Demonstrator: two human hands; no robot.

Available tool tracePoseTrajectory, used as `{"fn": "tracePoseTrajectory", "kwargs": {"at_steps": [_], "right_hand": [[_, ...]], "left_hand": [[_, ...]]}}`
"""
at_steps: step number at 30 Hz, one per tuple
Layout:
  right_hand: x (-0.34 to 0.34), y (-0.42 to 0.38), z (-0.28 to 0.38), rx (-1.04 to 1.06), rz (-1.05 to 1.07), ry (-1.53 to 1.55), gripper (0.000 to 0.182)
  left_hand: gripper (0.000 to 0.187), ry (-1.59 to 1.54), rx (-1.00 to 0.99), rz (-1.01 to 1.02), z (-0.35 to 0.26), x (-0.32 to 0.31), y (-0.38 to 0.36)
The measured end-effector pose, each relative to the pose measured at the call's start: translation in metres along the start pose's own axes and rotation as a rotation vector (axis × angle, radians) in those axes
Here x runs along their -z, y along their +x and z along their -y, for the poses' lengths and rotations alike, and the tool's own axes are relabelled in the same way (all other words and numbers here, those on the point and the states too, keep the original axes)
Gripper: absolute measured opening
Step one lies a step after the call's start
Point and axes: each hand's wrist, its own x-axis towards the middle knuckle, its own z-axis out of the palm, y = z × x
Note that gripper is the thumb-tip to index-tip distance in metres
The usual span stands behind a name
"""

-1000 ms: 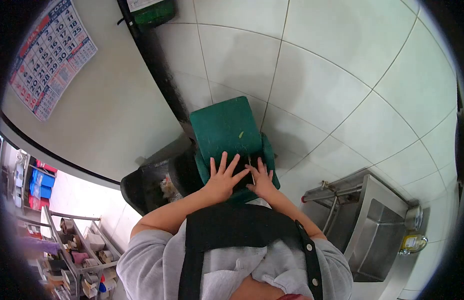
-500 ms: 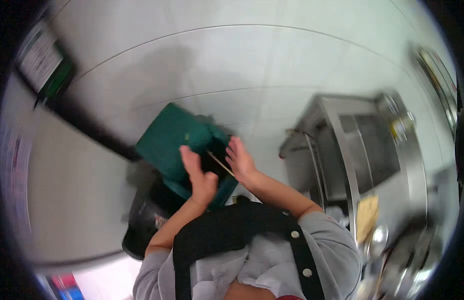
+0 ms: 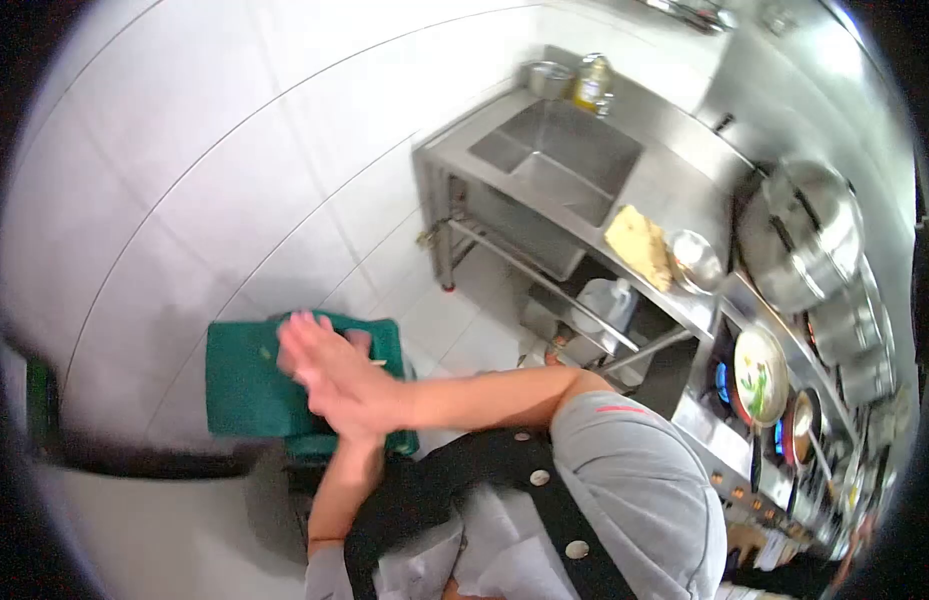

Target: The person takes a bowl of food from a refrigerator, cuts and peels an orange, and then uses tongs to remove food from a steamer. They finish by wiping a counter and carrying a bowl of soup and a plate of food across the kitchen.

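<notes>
Over the green bin [image 3: 391, 345], at the left of the view, both hands [image 3: 339, 380] are overlapping, fingers extended up and away from the body. They are looking released rather than clenched — though blur is hiding which fingertips belong to which. The right forearm [image 3: 484, 400] is lying nearly level across the front of the body, while the left forearm [image 3: 342, 500] is rising steeply from below, the two meeting at the wrists. A pale stick [image 3: 379, 362] is showing just beside the hands, and the bin's lid [image 3: 242, 385] is spreading out to their left. Farther right, a steel sink [image 3: 554, 165] is standing against the wall, a yellow bottle [image 3: 590, 88] behind its basin. Beyond it, a metal bowl [image 3: 696, 262] is sitting on the counter — and a light pan [image 3: 752, 345] is resting above a blue flame near a large pot [image 3: 799, 245].
</notes>
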Motion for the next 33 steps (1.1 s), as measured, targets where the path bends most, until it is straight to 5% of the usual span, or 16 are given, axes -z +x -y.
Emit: {"fn": "tracePoseTrajectory", "kwargs": {"at_steps": [1, 2, 5, 10, 14, 19, 21, 23, 26, 28, 30, 33], "right_hand": [[0.001, -0.01, 0.002, 0.082, 0.149, -0.145, 0.062], [0.005, -0.008, 0.0, -0.081, 0.234, 0.001, 0.065], [0.064, -0.011, 0.011, -0.37, 0.352, 0.063, 0.065], [0.139, -0.083, -0.06, -0.518, 0.065, -0.305, 0.065], [0.24, -0.146, -0.076, -0.543, -0.257, -0.767, 0.065], [0.38, -0.203, -0.109, -0.543, -0.642, -1.06, 0.061], [0.423, -0.225, -0.128, -0.823, -0.634, -1.344, 0.064], [0.445, -0.25, -0.163, -1.156, -0.603, -1.286, 0.057], [0.467, -0.245, -0.158, -1.238, -0.381, -1.116, 0.052], [0.456, -0.248, -0.136, -0.847, -0.471, -1.214, 0.044], [0.459, -0.236, -0.077, -1.134, -0.27, -0.888, 0.035], [0.469, -0.242, -0.031, -0.862, -0.413, -0.735, 0.03]], "left_hand": [[0.077, -0.161, 0.029, 0.083, 0.005, -0.004, -0.014], [0.074, 0.111, -0.041, 0.206, 0.014, 0.008, -0.014], [0.072, 0.181, 0.21, 0.4, 0.027, 0.021, -0.01], [0.071, 0.643, 0.208, 0.335, 0.047, 0.007, -0.014], [0.067, 0.884, 0.06, 0.65, 0.088, -0.028, -0.005], [0.063, 0.891, -0.126, 1.073, 0.154, -0.147, -0.005], [0.063, 0.846, -0.205, 1.201, 0.186, -0.203, -0.011], [0.06, 0.823, -0.237, 1.299, 0.213, -0.251, -0.022], [0.053, 0.786, -0.257, 1.383, 0.254, -0.313, -0.034], [0.047, 0.746, -0.249, 1.386, 0.278, -0.34, -0.036], [0.049, 0.77, -0.227, 1.337, 0.319, -0.356, -0.03], [0.054, 0.782, -0.366, 1.298, 0.39, -0.37, -0.029]]}}
